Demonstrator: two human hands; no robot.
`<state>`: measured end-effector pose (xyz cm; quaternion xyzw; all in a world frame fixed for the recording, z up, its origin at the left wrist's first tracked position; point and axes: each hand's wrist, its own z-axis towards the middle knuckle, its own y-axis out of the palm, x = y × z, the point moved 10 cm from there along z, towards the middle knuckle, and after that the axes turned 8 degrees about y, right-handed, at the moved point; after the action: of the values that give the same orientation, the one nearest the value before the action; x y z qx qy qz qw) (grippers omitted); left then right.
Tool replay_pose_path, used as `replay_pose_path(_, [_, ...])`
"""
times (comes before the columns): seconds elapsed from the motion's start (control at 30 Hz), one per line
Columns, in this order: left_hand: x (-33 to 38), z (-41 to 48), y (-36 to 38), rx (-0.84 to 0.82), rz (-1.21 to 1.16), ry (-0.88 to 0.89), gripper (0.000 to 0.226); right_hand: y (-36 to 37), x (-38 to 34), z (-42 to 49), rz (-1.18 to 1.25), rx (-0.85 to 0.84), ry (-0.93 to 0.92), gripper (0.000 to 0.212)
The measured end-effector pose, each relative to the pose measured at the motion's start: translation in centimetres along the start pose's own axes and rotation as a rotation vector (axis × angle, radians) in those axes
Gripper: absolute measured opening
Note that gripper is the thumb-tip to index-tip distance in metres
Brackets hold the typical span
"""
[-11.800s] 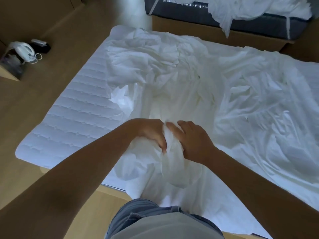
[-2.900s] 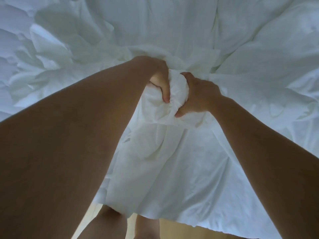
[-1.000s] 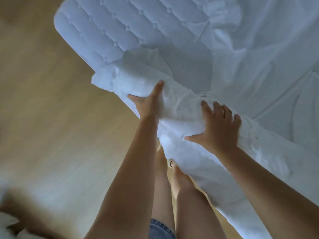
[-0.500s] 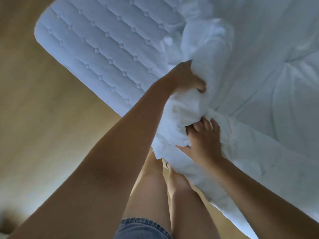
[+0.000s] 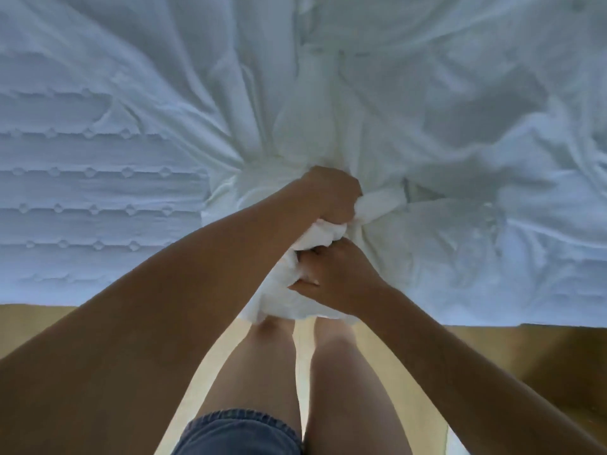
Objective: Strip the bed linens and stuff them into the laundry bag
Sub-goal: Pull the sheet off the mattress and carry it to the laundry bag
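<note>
Gripping the white sheet (image 5: 305, 133) in both fists at frame centre: left hand (image 5: 331, 195) above, right hand (image 5: 335, 280) just below, fingers curled tight into the bunch. Half a second ago the hands were further apart. Quilted mattress pad (image 5: 82, 192) now bare at left, bed edge level across frame.

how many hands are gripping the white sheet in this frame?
2. The left hand grips the bunched white bed sheet at the near edge of the quilted white mattress pad; the right hand grips the same bunch, just nearer the person.
</note>
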<state>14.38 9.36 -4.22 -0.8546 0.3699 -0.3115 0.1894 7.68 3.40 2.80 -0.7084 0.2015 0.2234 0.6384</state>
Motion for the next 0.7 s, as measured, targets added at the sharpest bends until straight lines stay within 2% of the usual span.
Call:
replay_pose_path(0.07, [1.4,0.9,0.9,-0.016,0.083,0.069,0.008,-2.8,1.8,-1.9,-0.042,0.125,0.096,0.033])
replay_pose_path(0.1, [1.8,1.2,1.2,-0.001,0.139,0.101,0.015,-4.0,3.2,-3.0,-0.059,0.182,0.187,0.044])
replay_pose_path(0.13, [2.0,1.5,1.3,0.027,0.187,0.128,0.022,-4.4,5.0,-4.1,-0.085,0.197,0.297,0.066])
replay_pose_path(0.17, [1.9,1.8,1.4,0.051,0.212,0.147,0.028,-3.8,6.5,-4.8,-0.126,0.139,0.401,0.095])
replay_pose_path(0.2, [1.9,1.9,1.3,0.078,0.21,0.165,0.031,-2.0,7.5,-5.3,-0.168,0.012,0.472,0.123])
replay_pose_path(0.23, [1.6,2.0,1.1,0.098,0.18,0.172,0.032,0.2,7.7,-5.5,-0.209,-0.136,0.511,0.142])
replay_pose_path(0.27, [1.3,2.1,0.8,0.118,0.138,0.161,0.033,2.1,7.3,-5.3,-0.235,-0.255,0.538,0.153])
replay_pose_path(0.33, [0.0,2.2,-0.3,0.215,0.064,0.104,0.043,4.2,6.9,-4.7,-0.263,-0.36,0.587,0.157])
replay_pose_path(0.37, [-0.9,1.9,-1.3,0.317,0.043,0.052,0.056,4.6,6.8,-4.2,-0.262,-0.37,0.579,0.155])
replay_pose_path(0.43, [-3.8,0.2,-3.3,0.549,-0.01,-0.143,0.095,5.1,6.9,-3.6,-0.226,-0.392,0.532,0.146])
replay_pose_path(0.5, [-7.0,-1.2,-4.2,0.641,-0.13,-0.342,0.132,4.9,7.2,-2.9,-0.203,-0.402,0.489,0.143])
replay_pose_path(0.57, [-9.3,-0.5,-3.6,0.583,-0.353,-0.421,0.151,4.4,7.3,-2.0,-0.181,-0.388,0.469,0.144])
replay_pose_path(0.6, [-9.8,0.3,-3.3,0.532,-0.472,-0.402,0.155,4.3,7.3,-1.6,-0.184,-0.387,0.466,0.145])
replay_pose_path(0.67, [-9.8,1.7,-2.7,0.428,-0.596,-0.346,0.154,3.5,7.6,-1.0,-0.232,-0.318,0.462,0.147])
replay_pose_path(0.7, [-9.3,2.1,-2.5,0.367,-0.611,-0.32,0.146,2.9,7.8,-0.9,-0.258,-0.256,0.463,0.147])
